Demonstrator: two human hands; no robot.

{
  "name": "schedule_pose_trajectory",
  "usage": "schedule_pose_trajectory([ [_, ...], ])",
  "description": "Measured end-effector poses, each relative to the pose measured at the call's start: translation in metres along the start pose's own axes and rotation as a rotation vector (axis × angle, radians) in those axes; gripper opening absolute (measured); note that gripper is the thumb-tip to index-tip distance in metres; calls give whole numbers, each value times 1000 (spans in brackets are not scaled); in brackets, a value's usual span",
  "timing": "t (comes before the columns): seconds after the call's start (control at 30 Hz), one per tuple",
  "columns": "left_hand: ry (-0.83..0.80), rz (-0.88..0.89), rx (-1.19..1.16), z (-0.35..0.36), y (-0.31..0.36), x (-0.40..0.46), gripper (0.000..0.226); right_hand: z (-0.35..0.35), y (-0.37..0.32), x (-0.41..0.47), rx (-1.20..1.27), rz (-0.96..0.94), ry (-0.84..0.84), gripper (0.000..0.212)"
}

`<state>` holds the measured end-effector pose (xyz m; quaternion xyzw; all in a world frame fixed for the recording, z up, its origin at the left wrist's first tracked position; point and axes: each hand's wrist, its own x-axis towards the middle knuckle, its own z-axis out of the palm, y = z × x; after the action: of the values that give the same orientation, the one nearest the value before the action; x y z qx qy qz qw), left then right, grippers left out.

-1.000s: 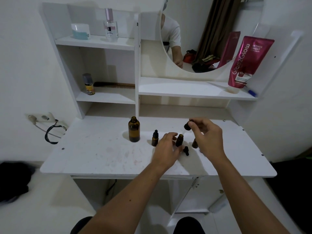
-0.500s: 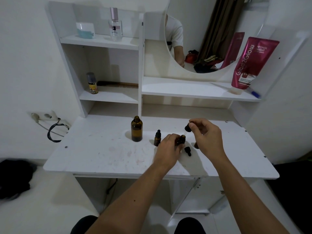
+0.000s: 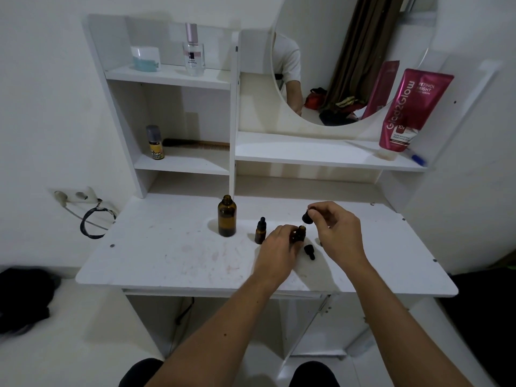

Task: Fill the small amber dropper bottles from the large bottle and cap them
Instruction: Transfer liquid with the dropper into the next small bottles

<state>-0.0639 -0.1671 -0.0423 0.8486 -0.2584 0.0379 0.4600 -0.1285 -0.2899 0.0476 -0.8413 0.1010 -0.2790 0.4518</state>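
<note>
Amber large bottle [image 3: 227, 216] uncapped, contents unclear; left hand [image 3: 279, 244] holds small bottle [image 3: 299, 234].

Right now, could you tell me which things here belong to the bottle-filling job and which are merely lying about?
Job:
- large amber bottle, uncapped
- capped small bottle
- open small bottle, held by left hand
- dropper cap, pinched by right hand
- loose dropper cap on the desk

Lying about:
- perfume bottle
- jar
- comb
- pink tube
</note>
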Motion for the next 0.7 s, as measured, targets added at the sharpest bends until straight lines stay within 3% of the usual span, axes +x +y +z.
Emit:
schedule_pose_trajectory([
  [0.23, 8, 9, -49, -6, -1, -12, 44, -13, -15, -5, 1, -1, 59, 9],
  [0.53, -10, 72, -183, -50, -7, -40, 27, -10, -51, -9, -28, -157, 163, 13],
  [0.7, 125, 1, -176, -92, -36, -45, 20, 18, -69, -10, 32, -178, 110, 14],
])
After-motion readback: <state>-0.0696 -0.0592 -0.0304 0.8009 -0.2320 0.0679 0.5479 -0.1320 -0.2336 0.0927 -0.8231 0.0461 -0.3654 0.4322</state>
